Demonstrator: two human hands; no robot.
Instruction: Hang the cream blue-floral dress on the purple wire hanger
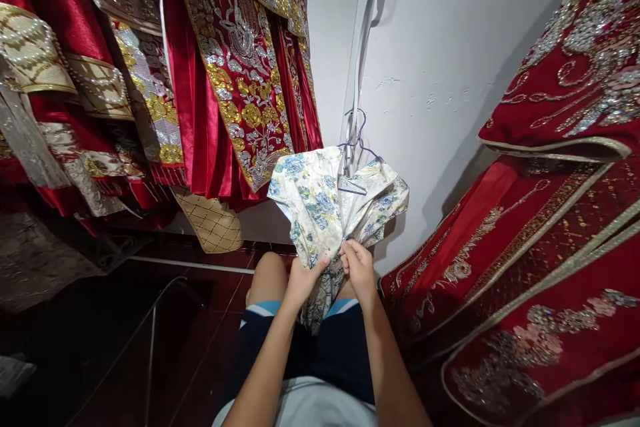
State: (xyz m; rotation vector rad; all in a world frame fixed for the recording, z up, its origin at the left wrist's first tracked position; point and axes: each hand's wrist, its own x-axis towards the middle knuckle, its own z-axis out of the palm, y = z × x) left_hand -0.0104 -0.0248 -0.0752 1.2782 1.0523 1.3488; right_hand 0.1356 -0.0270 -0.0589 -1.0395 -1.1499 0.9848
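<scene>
A white garment with blue and green flowers (320, 200) hangs on a thin dark purple hanger (361, 140) in front of me. Its front opening runs down the middle to my hands. My left hand (306, 277) grips the cloth on the left of the opening, thumb on top. Close beside it on the right, my right hand (356, 260) pinches the garment's edge at the opening with curled fingers. The lower part of the garment falls between my knees, partly hidden by my hands.
Red dresses with gold and silver embroidery (245, 80) hang at the left. More red beaded gowns (550, 213) fill the right side. A white wall (430, 67) with a metal upright (356, 60) stands behind. A pale rod (190, 265) crosses low at the left.
</scene>
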